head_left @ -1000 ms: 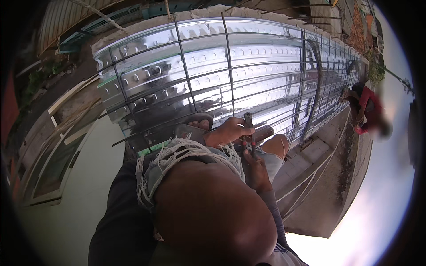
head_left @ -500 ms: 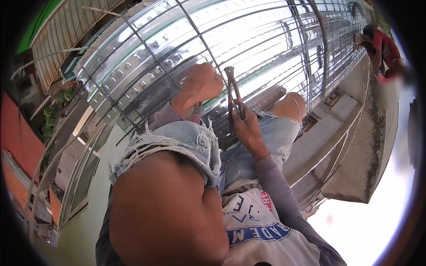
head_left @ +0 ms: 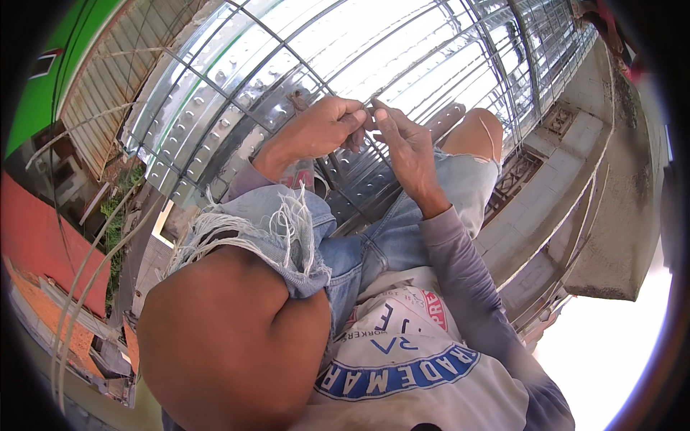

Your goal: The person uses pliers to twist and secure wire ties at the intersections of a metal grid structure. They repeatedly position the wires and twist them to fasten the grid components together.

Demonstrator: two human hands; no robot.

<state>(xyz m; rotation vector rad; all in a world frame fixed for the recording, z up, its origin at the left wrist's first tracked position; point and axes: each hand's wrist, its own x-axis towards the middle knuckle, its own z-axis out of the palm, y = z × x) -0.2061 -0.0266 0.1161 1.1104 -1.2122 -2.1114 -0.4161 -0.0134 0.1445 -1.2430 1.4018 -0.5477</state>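
My left hand [head_left: 320, 131] and my right hand [head_left: 407, 144] meet over a dark steel bar mesh [head_left: 284, 44]. Thumb and fingers of the left are pinched together, and its knuckles face up. Close beside it, the right hand is also closed, its thumb laid against its fingers. Whatever the fingertips hold is too small or hidden to make out. Beneath the mesh lies shiny ribbed metal decking [head_left: 215, 77] with rows of raised dimples. The pincers seen earlier do not show now.
My bent knees in frayed jeans [head_left: 424, 188] flank the hands. A concrete ledge [head_left: 611, 215] with slack ropes runs along the right. At left are a rusty corrugated roof [head_left: 118, 79], a red roof [head_left: 54, 237] and hanging cables. Part of another person's red clothing [head_left: 634, 68] shows far right.
The pincers have gone from my right hand's grip and out of sight. My right hand has moved up to meet the left at the mesh. The view has shifted slightly.
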